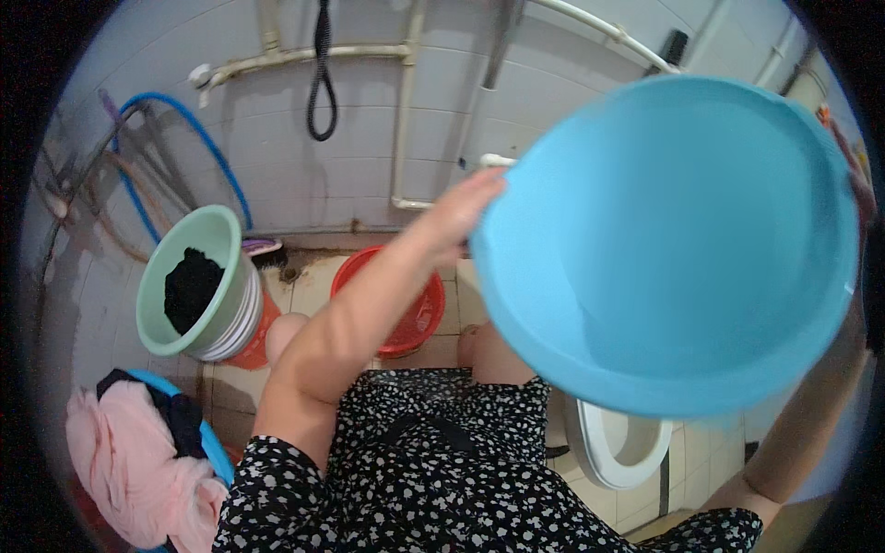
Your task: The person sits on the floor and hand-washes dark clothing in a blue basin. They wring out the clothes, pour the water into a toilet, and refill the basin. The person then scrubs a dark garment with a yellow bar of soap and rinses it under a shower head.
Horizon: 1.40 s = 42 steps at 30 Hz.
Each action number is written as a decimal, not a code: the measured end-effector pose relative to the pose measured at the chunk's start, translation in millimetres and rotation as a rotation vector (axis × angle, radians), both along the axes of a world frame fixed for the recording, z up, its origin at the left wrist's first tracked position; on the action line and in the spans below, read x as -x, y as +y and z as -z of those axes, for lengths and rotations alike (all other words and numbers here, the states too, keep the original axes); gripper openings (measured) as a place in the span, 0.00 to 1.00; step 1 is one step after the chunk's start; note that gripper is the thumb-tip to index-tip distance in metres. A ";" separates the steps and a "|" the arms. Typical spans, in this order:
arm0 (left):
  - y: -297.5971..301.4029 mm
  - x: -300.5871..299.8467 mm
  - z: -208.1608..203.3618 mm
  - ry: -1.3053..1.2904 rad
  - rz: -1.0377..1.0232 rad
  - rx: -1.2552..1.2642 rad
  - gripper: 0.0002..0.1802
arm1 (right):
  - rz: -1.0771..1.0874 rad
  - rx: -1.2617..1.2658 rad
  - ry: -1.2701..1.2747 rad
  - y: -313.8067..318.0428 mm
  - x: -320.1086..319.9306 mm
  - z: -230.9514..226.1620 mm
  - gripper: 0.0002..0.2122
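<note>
A large light-blue plastic basin [682, 230] is held up in front of me on the right, tilted so that its inside faces me. I see no clothes in it. My left hand [470, 207] grips its left rim, fingers closed around the edge. On the far right rim is my right hand [855, 175], mostly hidden behind the basin's edge and blurred near the picture's dark border. Below and left of the basin, a red basin [426, 318] stands on the floor, partly covered by my left forearm.
At the left, a pale green basin [218, 309] with black cloth [192, 288] rests on stacked buckets. Pink cloth [138, 447] and dark cloth fill another blue basin [218, 452]. A white squat toilet [604, 465] lies below the raised basin. Pipes [406, 120] and a blue hose [207, 138] line the wall.
</note>
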<state>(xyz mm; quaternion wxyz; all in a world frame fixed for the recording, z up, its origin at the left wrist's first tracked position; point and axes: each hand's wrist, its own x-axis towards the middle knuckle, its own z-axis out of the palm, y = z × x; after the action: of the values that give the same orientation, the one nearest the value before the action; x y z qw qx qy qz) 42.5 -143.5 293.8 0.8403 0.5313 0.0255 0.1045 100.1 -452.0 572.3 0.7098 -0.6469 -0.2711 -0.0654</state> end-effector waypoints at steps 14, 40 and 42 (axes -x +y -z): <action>212.7 132.8 230.8 0.534 -0.798 -0.514 0.25 | -0.529 0.736 0.532 222.5 -117.0 414.2 0.22; 167.9 107.2 266.7 0.850 -0.915 -1.250 0.42 | -0.305 0.746 -0.416 381.4 -154.6 342.3 0.24; 164.6 105.3 255.7 0.774 -0.942 -1.250 0.40 | -0.387 0.256 -0.415 410.2 -143.6 224.6 0.21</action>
<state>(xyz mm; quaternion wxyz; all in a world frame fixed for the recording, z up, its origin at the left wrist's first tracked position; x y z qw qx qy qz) -62.7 21.1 38.0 0.1964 0.8274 0.4640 0.2482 243.7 -41.8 347.7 0.5514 -0.6402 -0.5343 -0.0251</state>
